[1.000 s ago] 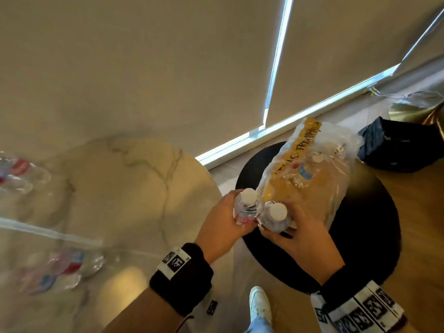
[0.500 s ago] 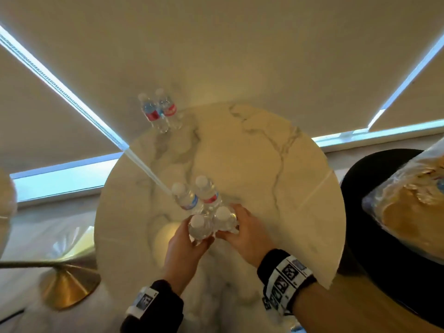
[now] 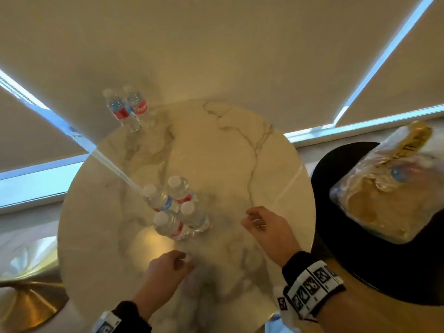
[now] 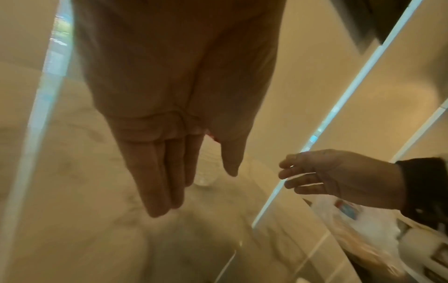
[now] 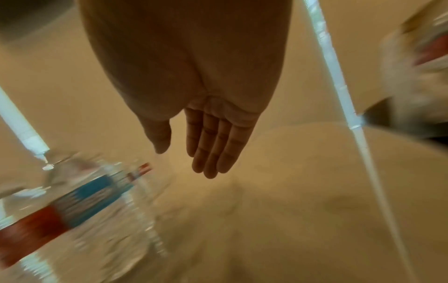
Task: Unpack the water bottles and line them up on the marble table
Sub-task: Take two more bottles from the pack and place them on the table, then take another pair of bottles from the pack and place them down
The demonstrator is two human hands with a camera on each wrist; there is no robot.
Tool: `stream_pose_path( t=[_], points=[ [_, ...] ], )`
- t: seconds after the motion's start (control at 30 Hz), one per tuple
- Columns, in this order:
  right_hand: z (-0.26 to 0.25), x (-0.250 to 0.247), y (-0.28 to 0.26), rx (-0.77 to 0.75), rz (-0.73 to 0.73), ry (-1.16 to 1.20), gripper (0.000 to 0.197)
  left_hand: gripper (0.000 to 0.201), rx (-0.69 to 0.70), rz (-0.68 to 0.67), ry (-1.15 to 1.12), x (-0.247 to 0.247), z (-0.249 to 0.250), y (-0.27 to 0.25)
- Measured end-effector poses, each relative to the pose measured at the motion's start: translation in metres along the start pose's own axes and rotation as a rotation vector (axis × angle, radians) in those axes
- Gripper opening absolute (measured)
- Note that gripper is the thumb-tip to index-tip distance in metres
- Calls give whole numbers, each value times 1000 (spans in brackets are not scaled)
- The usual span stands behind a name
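Four clear plastic water bottles with white caps and red-and-blue labels (image 3: 176,209) stand upright in a tight cluster at the middle of the head view, on the round white marble table with grey veins (image 3: 228,150). Their sides touch or nearly touch; the two nearer ones sit just below the two farther ones in the frame. In the right wrist view the bottles fill the lower left as a blurred mass of clear plastic with red and blue bands. Two more clear water bottles with red labels (image 3: 128,109) stand side by side at the table's far edge, in the upper left of the head view, well apart from the cluster.

The left hand (image 3: 165,272) hovers at lower centre, just below the cluster and touching no bottle; its fingers look loosely bent in the head view, and the left wrist view shows them held together, nearly straight, grasping nothing. The right hand (image 3: 266,227) hangs to the right of the cluster, apart from it, fingers relaxed and empty; the right wrist view shows an extended palm with nothing in it.

At the right edge of the head view a torn clear plastic pack with yellow-brown printing (image 3: 384,186) lies on a round black side table (image 3: 336,169); it probably holds at least one more bottle, since a blue label shows through the wrap. A brass-coloured round base (image 3: 28,301) sits at lower left. Beige roller blinds (image 3: 216,44) fill the upper frame.
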State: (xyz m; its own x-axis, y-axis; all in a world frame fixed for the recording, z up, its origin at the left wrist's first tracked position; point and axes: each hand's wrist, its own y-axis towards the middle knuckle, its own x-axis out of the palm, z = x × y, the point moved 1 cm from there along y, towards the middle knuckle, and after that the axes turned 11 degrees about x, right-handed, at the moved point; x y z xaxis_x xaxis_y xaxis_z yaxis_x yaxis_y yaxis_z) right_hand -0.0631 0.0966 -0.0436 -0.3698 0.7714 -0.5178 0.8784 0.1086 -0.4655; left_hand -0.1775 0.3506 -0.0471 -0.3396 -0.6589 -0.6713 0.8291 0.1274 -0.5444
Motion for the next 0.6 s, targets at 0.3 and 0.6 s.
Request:
stream_pose_path(
  t=[0.3, 0.6],
  points=[
    [181, -212, 36, 501, 490, 181, 21, 20, 516, -110, -75, 99, 243, 69],
    [254, -316, 147, 523, 501, 493, 70, 50, 664, -246, 61, 260, 468, 214]
  ],
)
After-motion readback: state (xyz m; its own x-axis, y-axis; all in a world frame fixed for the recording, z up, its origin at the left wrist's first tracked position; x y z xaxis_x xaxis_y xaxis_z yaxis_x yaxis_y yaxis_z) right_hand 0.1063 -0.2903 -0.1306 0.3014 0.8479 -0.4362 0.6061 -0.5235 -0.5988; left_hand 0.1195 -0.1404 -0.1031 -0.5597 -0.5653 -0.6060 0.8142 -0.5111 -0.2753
